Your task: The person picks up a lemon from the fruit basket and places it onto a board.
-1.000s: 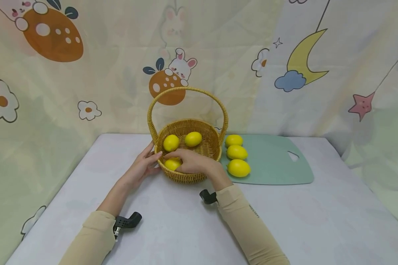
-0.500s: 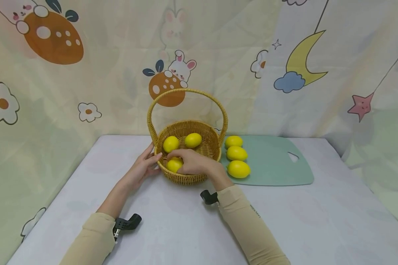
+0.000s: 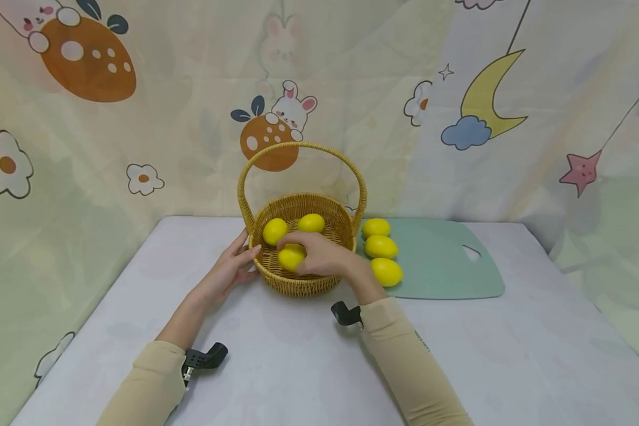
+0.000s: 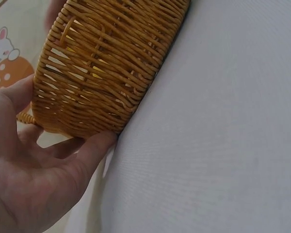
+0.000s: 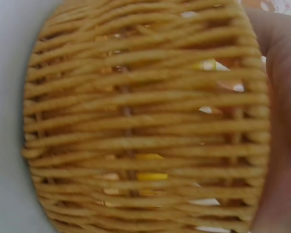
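In the head view a wicker basket (image 3: 303,288) with a tall arched handle stands on the table. My right hand (image 3: 325,254) reaches over its near rim and grips a yellow lemon (image 3: 290,258) between thumb and fingers. Behind that, two more lemons lie inside, one at the left (image 3: 275,231) and one at the back (image 3: 311,222). My left hand (image 3: 231,263) holds the basket's left side, thumb at the rim; the left wrist view shows its fingers (image 4: 99,143) against the lower weave. In the right wrist view the basket wall (image 5: 145,111) hides the held lemon mostly.
To the right of the basket lies a pale green cutting board (image 3: 436,260) with a cut-out handle. Three lemons (image 3: 380,247) sit in a column along its left edge. A printed curtain (image 3: 191,106) hangs behind the white table (image 3: 277,367).
My right hand has moved a little right and back with the lemon, away from the basket's front left. The left hand stays at the basket's side.
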`<state>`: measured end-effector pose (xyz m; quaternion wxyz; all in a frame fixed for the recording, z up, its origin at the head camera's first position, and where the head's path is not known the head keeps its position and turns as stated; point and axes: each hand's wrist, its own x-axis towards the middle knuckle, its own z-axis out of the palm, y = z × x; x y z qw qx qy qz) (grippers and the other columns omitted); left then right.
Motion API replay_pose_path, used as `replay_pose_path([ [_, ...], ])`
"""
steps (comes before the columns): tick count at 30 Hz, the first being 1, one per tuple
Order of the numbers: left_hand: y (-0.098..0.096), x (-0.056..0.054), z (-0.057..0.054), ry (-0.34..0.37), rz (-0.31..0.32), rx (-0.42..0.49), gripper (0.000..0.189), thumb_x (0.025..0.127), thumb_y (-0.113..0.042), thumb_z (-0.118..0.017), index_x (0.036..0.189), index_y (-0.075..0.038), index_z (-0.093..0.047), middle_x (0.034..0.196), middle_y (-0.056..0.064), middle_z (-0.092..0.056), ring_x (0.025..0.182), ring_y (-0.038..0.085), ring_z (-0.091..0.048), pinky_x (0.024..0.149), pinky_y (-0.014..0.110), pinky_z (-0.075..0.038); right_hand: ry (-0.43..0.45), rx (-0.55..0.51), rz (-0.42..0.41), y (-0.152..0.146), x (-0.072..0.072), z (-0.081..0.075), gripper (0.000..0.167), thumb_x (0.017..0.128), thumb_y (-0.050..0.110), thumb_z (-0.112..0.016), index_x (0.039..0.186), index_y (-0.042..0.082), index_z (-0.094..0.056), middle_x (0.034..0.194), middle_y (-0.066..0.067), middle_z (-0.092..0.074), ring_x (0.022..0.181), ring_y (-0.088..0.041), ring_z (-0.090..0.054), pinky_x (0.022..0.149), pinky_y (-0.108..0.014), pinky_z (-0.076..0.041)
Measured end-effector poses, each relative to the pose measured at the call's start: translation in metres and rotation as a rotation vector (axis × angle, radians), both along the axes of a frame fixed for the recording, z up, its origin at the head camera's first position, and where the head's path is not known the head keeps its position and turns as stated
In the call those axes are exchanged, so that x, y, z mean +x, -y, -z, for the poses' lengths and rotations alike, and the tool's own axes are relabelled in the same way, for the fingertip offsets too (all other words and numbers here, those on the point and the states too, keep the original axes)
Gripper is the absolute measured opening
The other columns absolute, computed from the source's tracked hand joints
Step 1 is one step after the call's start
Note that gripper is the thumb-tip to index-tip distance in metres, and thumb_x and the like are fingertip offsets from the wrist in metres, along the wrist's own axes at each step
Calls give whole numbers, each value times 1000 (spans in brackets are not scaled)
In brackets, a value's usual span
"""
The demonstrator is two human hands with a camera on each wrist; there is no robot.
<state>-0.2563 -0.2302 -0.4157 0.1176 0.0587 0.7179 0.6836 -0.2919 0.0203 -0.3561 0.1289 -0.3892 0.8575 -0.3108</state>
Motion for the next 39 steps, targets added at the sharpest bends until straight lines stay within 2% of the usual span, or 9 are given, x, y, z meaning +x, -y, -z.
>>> replay_pose_path([
  [8, 1, 0, 2, 6, -10, 1, 76, 101, -44, -54, 157, -46, -4, 167, 12, -13, 150, 33, -29, 114, 59, -36, -45, -29, 42, -11, 2, -13, 61, 76, 0, -65, 132, 22, -61, 137, 9, -56, 117, -14, -50, 99, -36, -47],
  [13, -2, -4, 3, 19, 7, -4, 74, 101, -44, -55, 156, -48, -6, 168, 10, -12, 151, 32, -28, 116, 58, -35, -72, -60, 104, -24, 8, -25, 59, 77, -1, -65, 130, 23, -62, 133, 10, -58, 112, -15, -51, 90, -34, -48],
  [18, -6, -7, 2, 24, 19, -9, 73, 101, -42, -54, 156, -49, -7, 168, 8, -12, 150, 31, -30, 116, 57, -35, -114, -90, 131, -41, 15, -38, 58, 75, -1, -65, 127, 25, -62, 131, 9, -59, 113, -17, -50, 88, -35, -48],
  [28, -6, -2, -1, 15, 5, 17, 73, 101, -41, -55, 156, -48, -7, 168, 8, -11, 150, 32, -30, 114, 58, -37, -148, -68, 153, -69, 15, -50, 58, 73, -4, -63, 125, 20, -61, 132, 6, -55, 117, -19, -48, 86, -36, -48],
  [32, -3, 0, -1, 7, 3, 30, 73, 101, -41, -55, 156, -49, -8, 168, 8, -12, 151, 31, -29, 114, 58, -37, -151, -42, 158, -77, 15, -50, 59, 74, -6, -61, 126, 22, -60, 137, 5, -53, 138, -21, -41, 104, -43, -48],
  [34, 0, 1, -2, 4, 3, 31, 73, 101, -41, -55, 156, -48, -7, 167, 9, -13, 151, 31, -28, 114, 59, -37, -144, -41, 162, -79, 15, -51, 59, 74, -6, -61, 125, 24, -60, 140, 4, -52, 144, -22, -36, 109, -47, -45],
  [35, 0, 1, -2, 3, 0, 32, 73, 101, -41, -54, 157, -48, -7, 167, 9, -13, 151, 32, -28, 114, 59, -37, -151, -39, 162, -81, 15, -51, 59, 73, -6, -61, 124, 24, -60, 139, 3, -52, 143, -23, -36, 108, -47, -45],
  [39, 2, 4, -3, 4, -6, 26, 75, 101, -42, -55, 157, -47, -6, 167, 9, -13, 151, 32, -28, 114, 59, -37, -186, -16, 160, -89, 18, -54, 58, 73, -7, -64, 124, 22, -60, 135, 0, -53, 123, -24, -47, 92, -40, -48],
])
